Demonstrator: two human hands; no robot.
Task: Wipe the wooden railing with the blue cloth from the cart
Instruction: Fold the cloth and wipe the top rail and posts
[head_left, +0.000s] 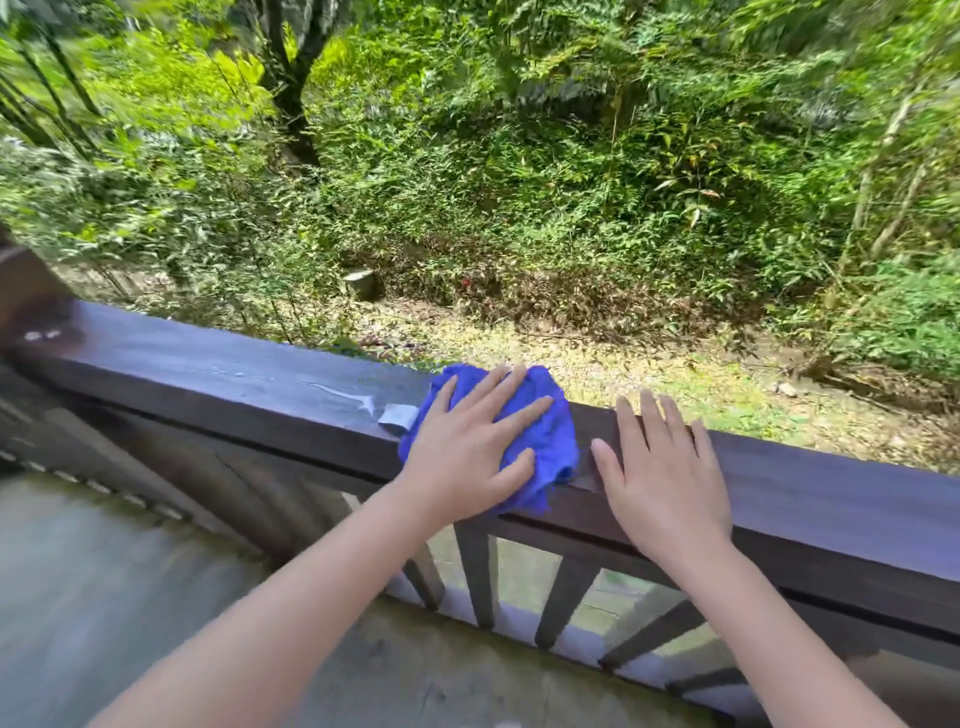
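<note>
Left hand (470, 449) lies flat, fingers spread, pressing the blue cloth (550, 436) onto the railing (831, 499); right hand (662, 475) rests open, empty, beside it.

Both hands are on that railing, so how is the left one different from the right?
The left hand presses flat on the bunched blue cloth; the right hand lies on bare wood. The left hand's fingers spread wide; the right hand's lie closer together. Both rest palm down on the wooden railing.
</note>
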